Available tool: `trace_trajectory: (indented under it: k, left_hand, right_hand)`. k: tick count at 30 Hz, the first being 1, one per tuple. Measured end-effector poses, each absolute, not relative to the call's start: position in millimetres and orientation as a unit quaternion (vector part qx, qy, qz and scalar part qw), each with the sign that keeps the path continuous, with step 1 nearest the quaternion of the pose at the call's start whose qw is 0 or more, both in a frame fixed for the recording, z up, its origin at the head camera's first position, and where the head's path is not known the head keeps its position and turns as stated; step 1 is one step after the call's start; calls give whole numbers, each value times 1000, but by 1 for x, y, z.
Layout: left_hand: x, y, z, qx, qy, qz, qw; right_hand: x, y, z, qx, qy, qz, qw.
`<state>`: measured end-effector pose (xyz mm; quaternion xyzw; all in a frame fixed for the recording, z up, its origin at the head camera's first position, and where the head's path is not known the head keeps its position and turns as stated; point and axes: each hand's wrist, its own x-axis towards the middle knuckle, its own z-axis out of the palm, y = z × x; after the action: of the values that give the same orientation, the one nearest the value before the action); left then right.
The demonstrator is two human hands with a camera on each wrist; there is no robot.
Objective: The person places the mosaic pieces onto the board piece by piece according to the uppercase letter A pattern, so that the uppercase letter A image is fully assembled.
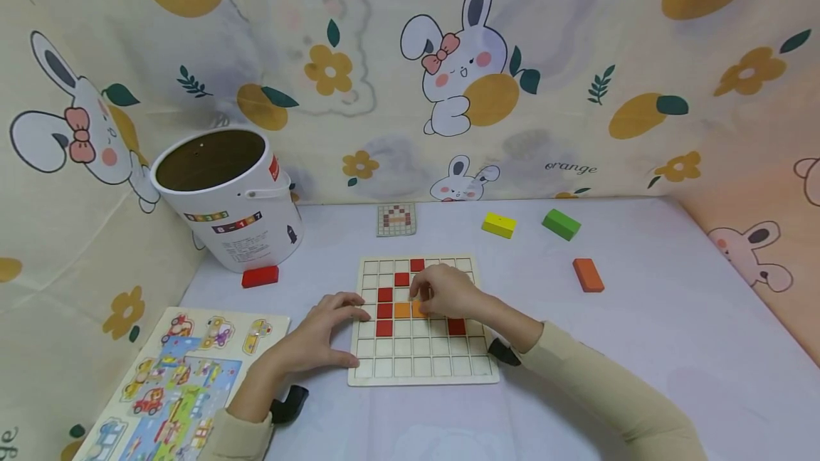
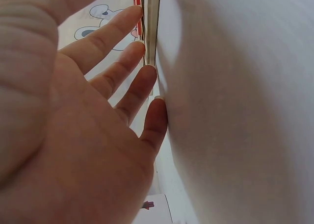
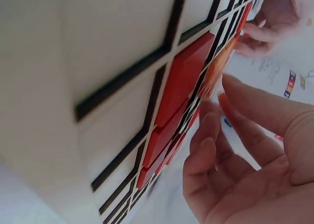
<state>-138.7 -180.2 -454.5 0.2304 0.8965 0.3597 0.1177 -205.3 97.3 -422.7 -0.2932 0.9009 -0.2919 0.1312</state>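
Note:
A square wooden grid board (image 1: 416,368) lies on the white table, with several red tiles (image 1: 384,311) set in its cells. Two orange tiles sit side by side near the middle. My right hand (image 1: 448,290) reaches over the board from the right and pinches the right-hand orange tile (image 1: 418,309) with thumb and fingertips. In the right wrist view, the thumb and curled fingers meet close to the orange tiles (image 3: 216,69). Along the board's left edge, my left hand (image 1: 317,333) rests with fingers spread and thumb at the lower corner. Its fingers (image 2: 132,94) touch the board's side in the left wrist view.
A white bucket (image 1: 256,226) stands at the back left, a red block (image 1: 260,277) before it. A picture puzzle board (image 1: 218,340) lies front left. Behind the grid sits a small pattern card (image 1: 396,220). Yellow (image 1: 499,225), green (image 1: 561,225) and orange (image 1: 589,275) blocks lie back right.

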Motion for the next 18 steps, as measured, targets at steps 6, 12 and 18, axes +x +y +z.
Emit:
trace_trajectory:
  k: [6, 12, 18]
  left_hand:
    - [-139, -182, -454, 233, 895, 361, 118]
    - [-139, -182, -453, 237, 894, 362, 120]
    - [-139, -182, -454, 246, 893, 358, 115]
  right_hand:
    - [-203, 116, -418, -292, 895, -317, 115]
    - [-192, 164, -408, -259, 883, -368, 135]
    - [-169, 224, -414, -225, 888, -361, 174]
